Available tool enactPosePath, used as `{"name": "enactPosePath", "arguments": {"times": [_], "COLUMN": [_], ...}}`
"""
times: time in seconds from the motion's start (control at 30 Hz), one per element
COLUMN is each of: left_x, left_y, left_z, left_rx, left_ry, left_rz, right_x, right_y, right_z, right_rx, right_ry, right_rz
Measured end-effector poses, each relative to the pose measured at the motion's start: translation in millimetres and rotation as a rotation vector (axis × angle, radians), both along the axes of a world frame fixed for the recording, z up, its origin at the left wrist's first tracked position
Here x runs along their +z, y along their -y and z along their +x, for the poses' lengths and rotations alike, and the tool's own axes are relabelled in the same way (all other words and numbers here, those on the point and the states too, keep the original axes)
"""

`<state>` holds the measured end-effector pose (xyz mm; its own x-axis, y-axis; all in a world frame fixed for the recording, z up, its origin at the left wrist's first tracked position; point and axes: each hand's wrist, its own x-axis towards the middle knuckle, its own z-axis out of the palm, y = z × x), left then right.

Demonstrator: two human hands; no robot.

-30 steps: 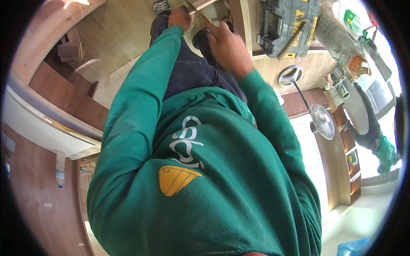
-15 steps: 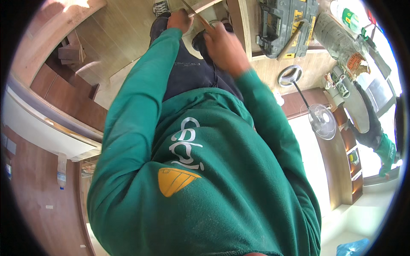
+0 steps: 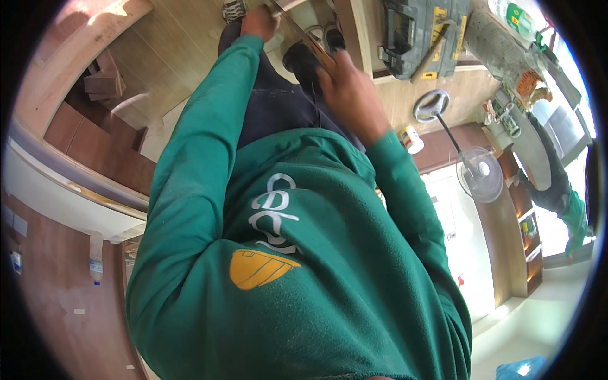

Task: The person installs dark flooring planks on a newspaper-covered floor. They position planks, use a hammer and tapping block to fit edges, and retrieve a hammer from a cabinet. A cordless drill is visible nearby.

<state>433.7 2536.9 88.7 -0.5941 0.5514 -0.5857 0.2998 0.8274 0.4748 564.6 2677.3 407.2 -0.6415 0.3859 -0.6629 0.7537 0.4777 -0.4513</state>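
My right hand [image 3: 354, 95] is wrapped round the brown handle of a handsaw [image 3: 320, 54]. Its thin blade runs up and left from that fist toward my other hand, at the top edge of the view. There my left hand [image 3: 261, 24] is closed at a pale wooden strip [image 3: 289, 4], of which only a short piece shows. The blade passes close to the strip; whether its teeth touch the wood is too small to tell. Both hands are out in front of my dark trousers [image 3: 278, 114].
A dark tool case [image 3: 405, 38] with a hammer [image 3: 432, 56] on it lies at the upper right, beyond a wooden upright [image 3: 356, 35]. A standing fan [image 3: 479, 174] and a white tub [image 3: 411, 140] are to the right. Another person [image 3: 573, 218] is at the far right. Wood offcuts [image 3: 104, 82] lie left.
My right hand has drawn back toward me and to the right with the saw, showing more blade. My left hand has shifted slightly left and up.
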Motion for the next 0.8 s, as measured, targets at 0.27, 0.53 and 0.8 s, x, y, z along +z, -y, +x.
{"name": "enactPosePath", "arguments": {"times": [0.27, 0.53, 0.8], "left_x": [-10, 15, -4], "left_y": [2, -3, 9], "left_z": [11, -1, -13], "left_rx": [-0.086, -0.022, -0.031], "left_ry": [-0.048, -0.128, -0.181], "left_rz": [-0.076, -0.137, -0.076], "right_x": [-29, 45, -21], "right_y": [-3, -6, -5], "right_z": [-3, 10, -35], "right_rx": [0.067, 0.007, 0.048], "right_ry": [-0.042, 0.125, 0.028], "right_rz": [-0.012, -0.058, -0.03]}}
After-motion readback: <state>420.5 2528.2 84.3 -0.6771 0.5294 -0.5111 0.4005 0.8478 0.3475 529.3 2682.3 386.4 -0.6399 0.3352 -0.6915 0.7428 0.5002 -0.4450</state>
